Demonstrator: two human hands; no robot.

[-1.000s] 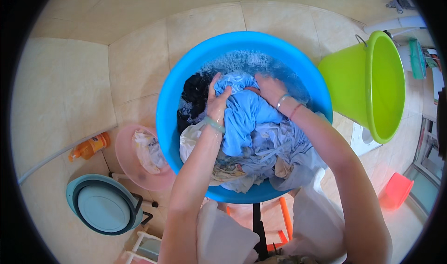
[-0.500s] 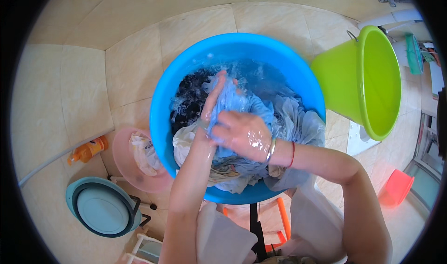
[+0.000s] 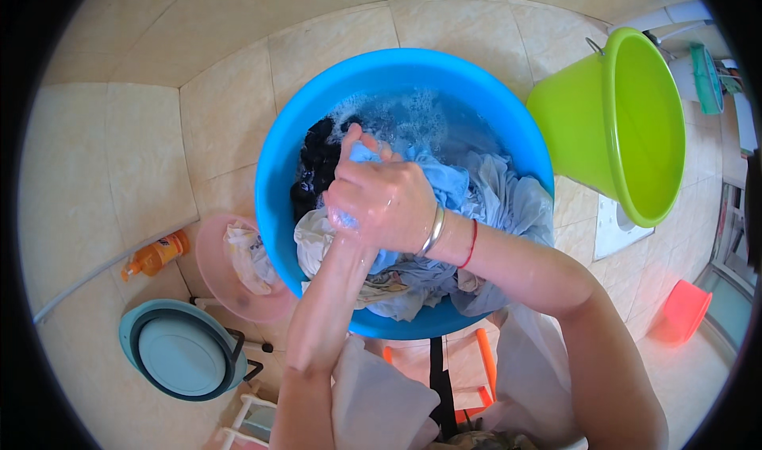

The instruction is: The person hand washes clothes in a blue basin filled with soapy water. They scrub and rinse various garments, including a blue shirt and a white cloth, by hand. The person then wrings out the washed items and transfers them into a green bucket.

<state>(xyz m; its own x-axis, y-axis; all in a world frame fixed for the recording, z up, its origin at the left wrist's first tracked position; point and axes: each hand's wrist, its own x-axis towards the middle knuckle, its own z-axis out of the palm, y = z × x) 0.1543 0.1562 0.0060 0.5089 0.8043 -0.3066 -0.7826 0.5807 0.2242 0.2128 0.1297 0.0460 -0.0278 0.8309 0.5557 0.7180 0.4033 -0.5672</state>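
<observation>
Over the big blue basin (image 3: 274, 144) my two hands are pressed together on a wet light blue garment (image 3: 439, 182). My left hand (image 3: 350, 142) is mostly covered; its thumb and curled fingertips show with blue cloth between them. My right hand (image 3: 386, 204), with a silver bangle and a red string at the wrist, is closed across the left one and grips the same cloth. Foamy water (image 3: 413, 117) fills the far part of the basin. A black garment (image 3: 316, 160) lies at its left, white cloth (image 3: 314, 240) nearer, and grey-blue laundry (image 3: 508, 200) at the right.
A lime green bucket (image 3: 571, 125) leans at the right, with a white floor plate (image 3: 615, 232) below it. Left of the basin are a pink basin (image 3: 218, 263) with cloth inside, an orange bottle (image 3: 159, 255) and a teal folding basin (image 3: 182, 359). A red bucket (image 3: 681, 311) stands far right.
My right hand has moved up and left along the blue garment and now covers most of my left hand. The left fingers have curled in. The view has shifted slightly.
</observation>
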